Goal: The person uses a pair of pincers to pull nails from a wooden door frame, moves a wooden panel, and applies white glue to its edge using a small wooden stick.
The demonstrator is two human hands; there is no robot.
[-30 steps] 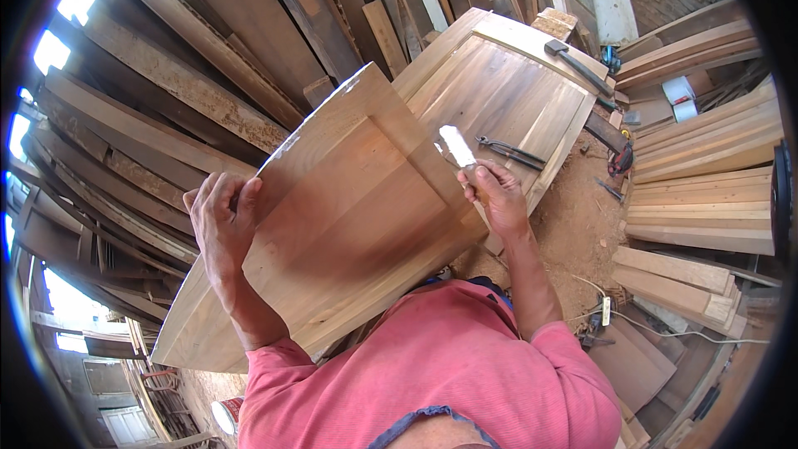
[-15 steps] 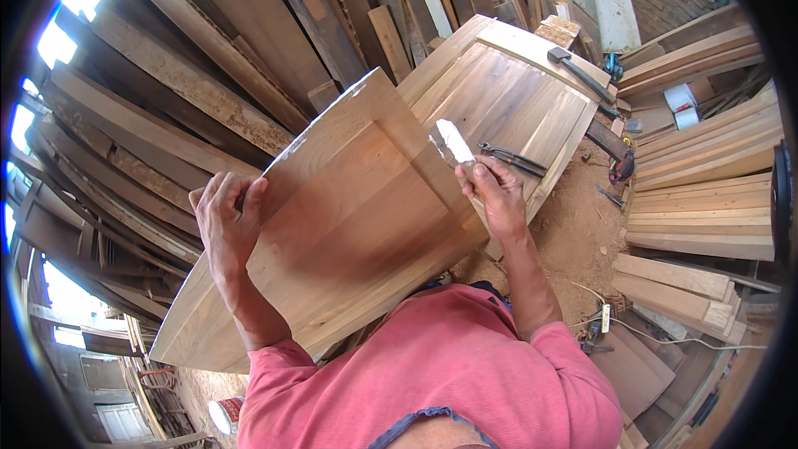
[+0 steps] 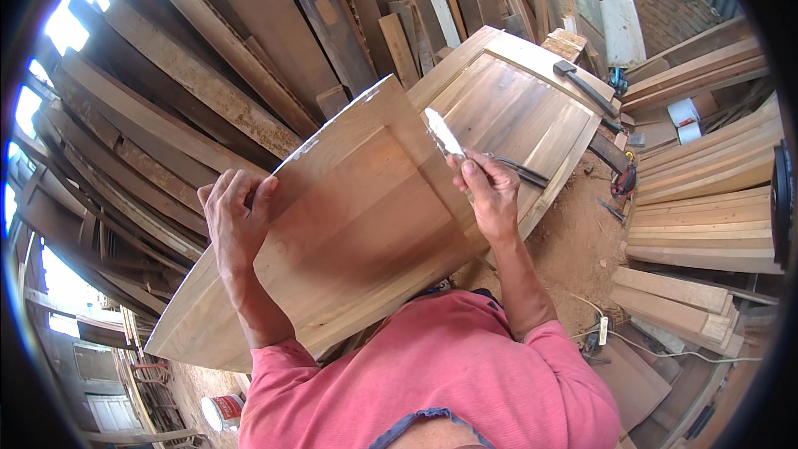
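Observation:
A large wooden door panel (image 3: 349,224) leans up in front of me, with white paste smeared along its upper left edge. My left hand (image 3: 237,220) is closed over that edge, fingers curled on top. In my right hand (image 3: 492,191), a flat stick thickly coated in white paste (image 3: 443,133) is pinched between thumb and fingers, its coated end pointing up and left. It is held near the panel's right edge, apparently apart from the pasted edge. Behind lies a second wooden panel (image 3: 507,104), with metal pincers (image 3: 525,172) on it partly hidden by my right hand.
A hammer (image 3: 586,87) rests on the far panel's end. Tall boards (image 3: 249,41) lean at the back left, and stacked planks (image 3: 706,224) stand at the right. A white bucket (image 3: 223,411) sits at lower left. A cord (image 3: 665,352) trails over boards at lower right.
My right hand has brought the pasted stick left, closer to the raised panel, and tipped it further left. My left hand keeps its hold on the edge. The whole view has shifted slightly.

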